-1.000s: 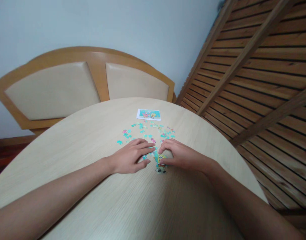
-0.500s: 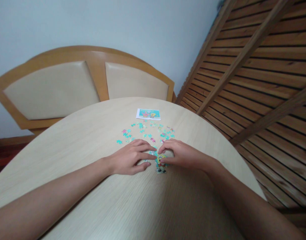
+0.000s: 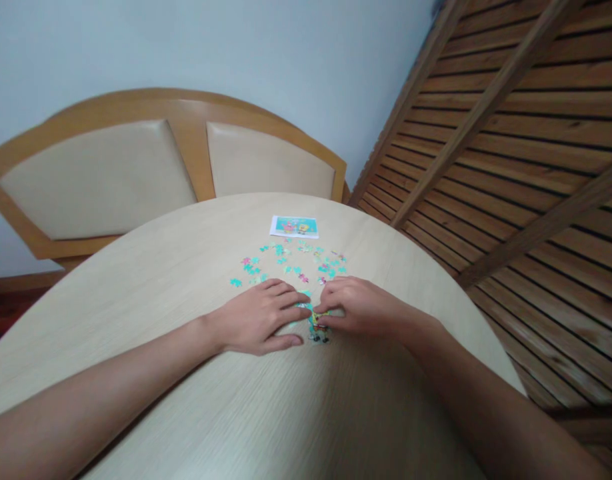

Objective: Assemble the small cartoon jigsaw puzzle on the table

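Observation:
A partly joined jigsaw puzzle (image 3: pixel 320 333) with a yellow cartoon figure lies flat on the table under my fingers. My left hand (image 3: pixel 266 317) rests palm down at its left side, open, with the fingers apart and their tips on the turquoise part. From the right, my right hand (image 3: pixel 353 305) is closed in a pinch at the yellow part, its thumb and forefinger on a puzzle piece. Both hands cover much of the joined area. Beyond them, loose puzzle pieces (image 3: pixel 251 269) in turquoise and pink are scattered.
A picture card (image 3: pixel 296 227) showing a pink and a yellow figure lies behind the loose pieces. The round wooden table (image 3: pixel 186 413) carries everything. A padded bench back (image 3: pixel 101 180) stands at the far side, and a slatted wooden panel (image 3: pixel 511 173) rises on the right.
My right thumb and fingers have drawn closer together over the yellow part. My left fingers have settled flatter over the puzzle, covering more of its left side.

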The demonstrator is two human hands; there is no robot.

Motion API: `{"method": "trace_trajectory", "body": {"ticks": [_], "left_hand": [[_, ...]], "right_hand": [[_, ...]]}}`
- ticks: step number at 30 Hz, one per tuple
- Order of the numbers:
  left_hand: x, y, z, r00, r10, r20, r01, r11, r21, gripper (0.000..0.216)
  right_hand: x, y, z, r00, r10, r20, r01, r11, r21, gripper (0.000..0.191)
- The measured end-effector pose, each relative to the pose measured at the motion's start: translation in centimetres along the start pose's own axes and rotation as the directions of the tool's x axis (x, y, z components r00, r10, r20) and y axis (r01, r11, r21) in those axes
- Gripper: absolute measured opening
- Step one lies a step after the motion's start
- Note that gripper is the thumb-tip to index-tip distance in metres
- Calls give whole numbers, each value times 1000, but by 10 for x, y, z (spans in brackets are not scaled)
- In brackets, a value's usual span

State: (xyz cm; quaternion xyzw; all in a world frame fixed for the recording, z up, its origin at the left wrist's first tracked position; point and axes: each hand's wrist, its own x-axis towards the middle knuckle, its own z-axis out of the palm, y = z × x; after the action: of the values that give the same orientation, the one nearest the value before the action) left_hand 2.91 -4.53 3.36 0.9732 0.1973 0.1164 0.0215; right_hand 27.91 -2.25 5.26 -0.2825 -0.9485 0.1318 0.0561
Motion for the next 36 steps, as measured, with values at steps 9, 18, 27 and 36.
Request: {"method": "trace_trajectory", "body": {"ticks": [9,18,27,36], "left_hand": [[-13,-7,1,975,-214,-61,215,977,4,32],[-12,2,2,962,-269,-36,265,959,-99,18],[-12,3,10,982,-178,-67,163,970,-178,20],[-8,12,9,978,-203,-45,193,966,-171,24]], "right_hand": [[0,9,8,997,-12,-75,18,996,84,14],[0,11,11,994,4,-107,10,991,131,13],[1,13,12,995,-6,-104,20,991,131,10],[1,12,12,994,-10,-111,24,992,127,9]]}}
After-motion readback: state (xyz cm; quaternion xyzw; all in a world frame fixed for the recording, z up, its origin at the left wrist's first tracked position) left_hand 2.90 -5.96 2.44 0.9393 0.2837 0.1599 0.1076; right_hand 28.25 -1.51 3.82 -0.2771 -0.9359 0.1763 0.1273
